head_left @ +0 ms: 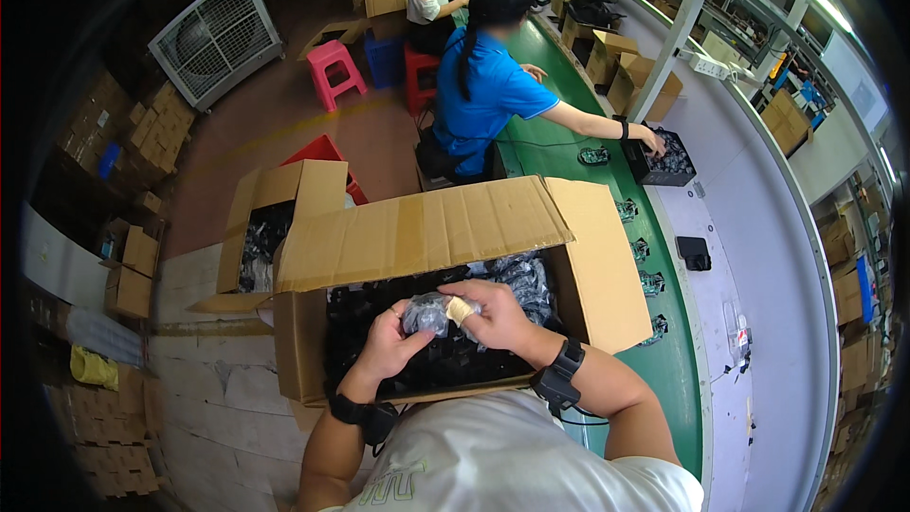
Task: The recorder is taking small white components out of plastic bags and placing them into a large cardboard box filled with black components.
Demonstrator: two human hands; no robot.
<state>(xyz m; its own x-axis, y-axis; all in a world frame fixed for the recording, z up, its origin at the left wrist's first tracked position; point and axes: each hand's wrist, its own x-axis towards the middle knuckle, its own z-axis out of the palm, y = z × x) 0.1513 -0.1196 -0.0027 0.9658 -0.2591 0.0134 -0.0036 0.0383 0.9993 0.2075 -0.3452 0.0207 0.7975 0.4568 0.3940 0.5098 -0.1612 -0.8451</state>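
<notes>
Over an open cardboard box [301,346], my left hand [391,339] and my right hand [495,315] hold a small crumpled clear plastic bag [425,313] between them. Fingers of both hands are closed on the bag. What lies inside it is greyish and cannot be made out. A pale yellow wrap covers a digit of my right hand. Below my hands, the box is filled with black parts [355,327], and more clear plastic bags [523,286] lie at its right side. Each wrist wears a black band.
A green conveyor belt [682,389] runs along the right, carrying several small circuit-like assemblies [651,283]. Ahead, a co-worker in blue [493,114] reaches into a black box [668,159]. Another open carton [237,228] stands left, near a pink stool [336,74].
</notes>
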